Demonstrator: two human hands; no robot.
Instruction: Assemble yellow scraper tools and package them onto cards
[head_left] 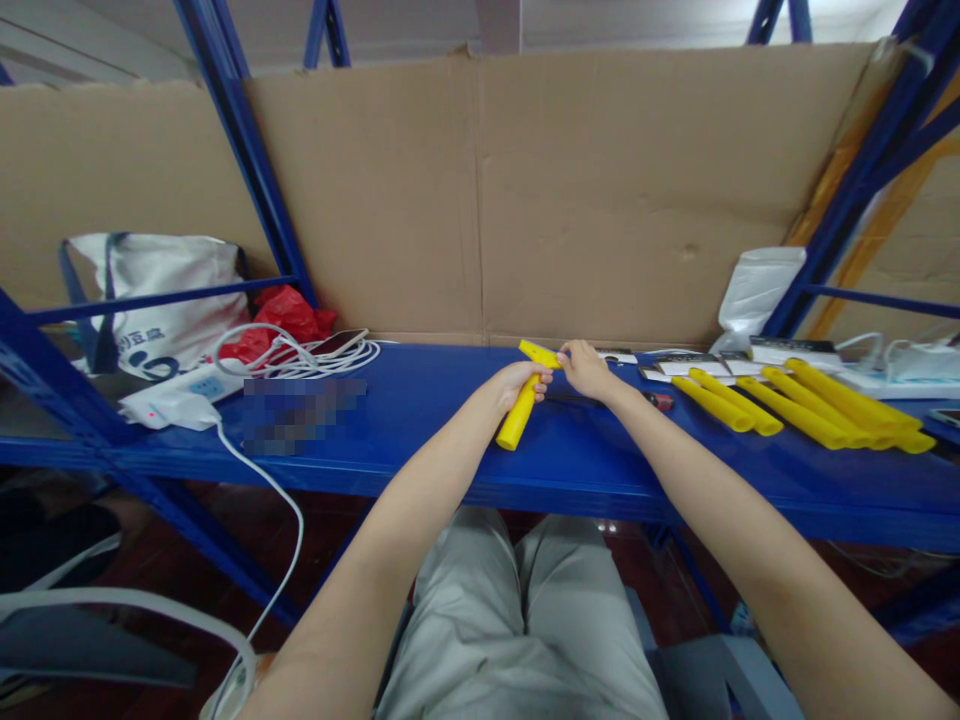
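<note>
A yellow T-shaped piece (513, 424), with a thick round handle and a short crosspiece on top, is held above the blue shelf (420, 420). My left hand (519, 384) is closed around the handle's upper part, just under the crosspiece. With bent fingers, my right hand (585, 368) pinches the right end of the crosspiece; the fingertips hide that end. Under my right forearm lies a tool with a red and black handle (660, 401), perhaps a screwdriver, partly covered by the arm.
Several yellow tubes (795, 408) lie side by side at the right, before small black-and-white packets (795, 352). On the left are a power strip (180, 395), coiled white cables (330, 358), a red bag (289, 315) and a tote bag (165, 290). Cardboard (585, 200) walls the back.
</note>
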